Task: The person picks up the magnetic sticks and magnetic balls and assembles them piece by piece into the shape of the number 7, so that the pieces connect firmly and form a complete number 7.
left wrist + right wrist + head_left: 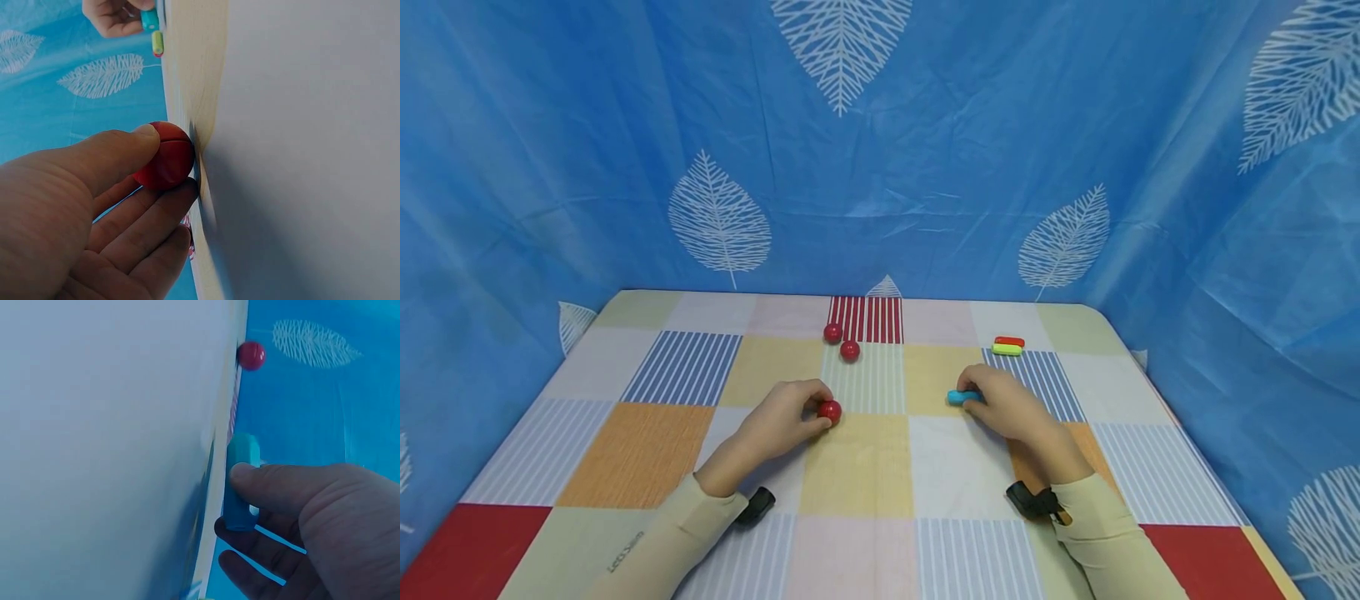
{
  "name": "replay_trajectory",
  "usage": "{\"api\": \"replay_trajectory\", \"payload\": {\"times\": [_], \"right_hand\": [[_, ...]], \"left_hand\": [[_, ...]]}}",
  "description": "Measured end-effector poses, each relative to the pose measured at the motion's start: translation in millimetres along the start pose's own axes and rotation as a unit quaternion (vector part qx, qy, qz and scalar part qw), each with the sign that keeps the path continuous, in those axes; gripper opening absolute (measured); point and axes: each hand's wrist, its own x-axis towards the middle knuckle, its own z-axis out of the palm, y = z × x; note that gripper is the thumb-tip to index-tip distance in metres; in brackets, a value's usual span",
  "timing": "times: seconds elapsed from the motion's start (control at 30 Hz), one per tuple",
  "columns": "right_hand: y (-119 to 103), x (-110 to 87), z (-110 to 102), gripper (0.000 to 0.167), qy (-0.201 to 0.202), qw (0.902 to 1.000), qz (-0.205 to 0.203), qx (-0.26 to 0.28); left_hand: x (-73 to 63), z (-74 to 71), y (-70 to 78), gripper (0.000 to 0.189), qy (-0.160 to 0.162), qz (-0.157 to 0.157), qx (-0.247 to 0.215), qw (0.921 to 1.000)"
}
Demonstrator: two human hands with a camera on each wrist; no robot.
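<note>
My left hand (781, 418) pinches a glossy red ball (831, 412) between thumb and fingers, at the tablecloth's middle left. In the left wrist view that ball (170, 164) shows a thin dark line round it and sits at the cloth surface. To the right, my right hand (1009, 405) holds a short blue stick (958, 397), shaped like a mini highlighter, with its end pointing left. Seen from the right wrist, the thumb presses on the side of the blue stick (245, 450), close to the cloth.
Two more red balls (850, 351) lie farther back, left of centre. A red stick (1013, 341) and a yellow-green stick (1007, 350) lie side by side at the back right. A blue leaf-patterned curtain (880, 167) hangs behind the patchwork-covered table (857, 467).
</note>
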Motion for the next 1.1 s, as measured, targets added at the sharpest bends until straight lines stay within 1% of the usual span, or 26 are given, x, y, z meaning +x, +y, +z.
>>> {"api": "replay_trajectory", "payload": {"times": [0.33,0.6,0.77,0.93,1.1], "right_hand": [[-20.9,9.2,9.0,0.017,-0.002,0.9991,-0.041,-0.012],[-35.5,16.1,14.9,0.017,-0.003,0.9987,-0.048,-0.02],[-42.0,19.8,18.9,0.016,0.004,0.9984,-0.053,-0.021],[-48.6,23.8,22.3,0.015,0.001,0.9984,-0.051,-0.024],[-52.6,27.5,25.4,0.013,-0.003,0.9979,-0.06,-0.024]], "left_hand": [[0.5,0.0,-1.5,0.023,0.001,0.003,-0.002,1.0],[-0.5,0.0,-1.0,0.023,0.002,0.001,-0.005,1.0],[-0.3,0.3,0.6,0.023,0.003,-0.002,-0.006,1.0],[-0.3,0.8,0.0,0.022,0.002,-0.001,-0.003,1.0],[0.3,1.9,-1.4,0.021,0.002,-0.001,-0.003,1.0]]}}
